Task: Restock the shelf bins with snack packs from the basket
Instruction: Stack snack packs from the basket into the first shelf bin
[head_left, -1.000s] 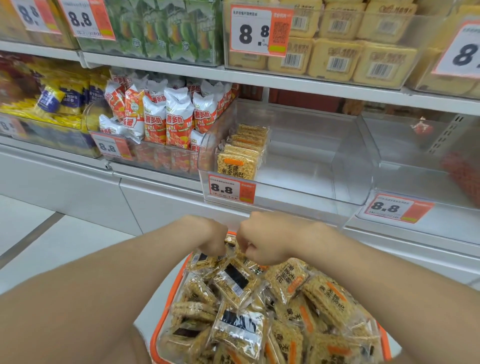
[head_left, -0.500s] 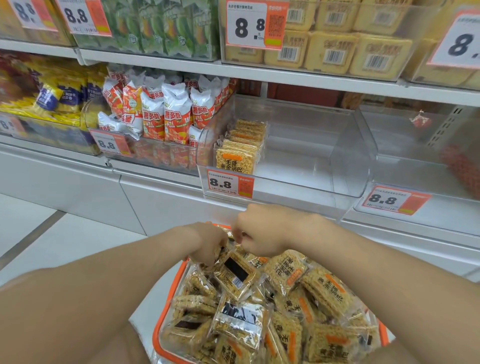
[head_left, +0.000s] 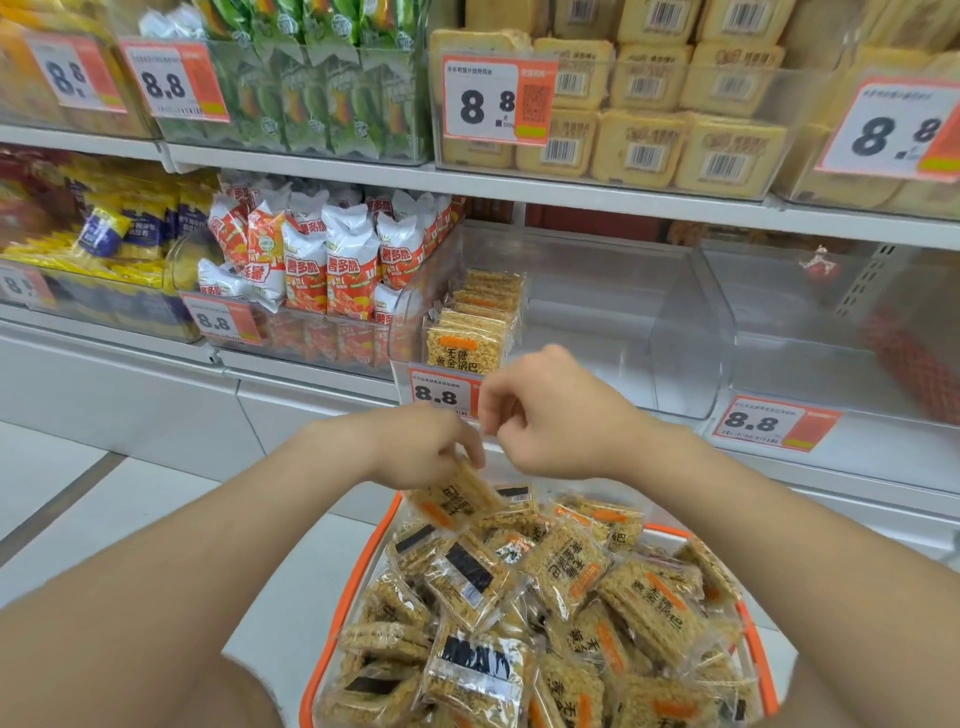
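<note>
An orange-rimmed basket (head_left: 357, 590) full of clear-wrapped golden rice-cracker snack packs (head_left: 566, 566) sits low in front of me. My left hand (head_left: 421, 449) grips one snack pack (head_left: 452, 499) from above, lifted just over the pile. My right hand (head_left: 550, 415) is beside it, a little higher, fingers curled, thumb and forefinger pinching what looks like that pack's clear wrapper edge. Behind the hands is the clear shelf bin (head_left: 680, 332), with one row of the same packs (head_left: 467, 338) standing along its left side.
A red 8.8 price tag (head_left: 439, 392) hangs on the bin's front lip. Left of it stands a bin of red-and-white bags (head_left: 332, 260); to the right is another clear bin (head_left: 810, 338). The upper shelf (head_left: 571, 192) overhangs with green and yellow packs.
Both hands rose out of the basket toward the bin. The left hand lifted one pack clear of the pile, and the right hand moved up in front of the price tag.
</note>
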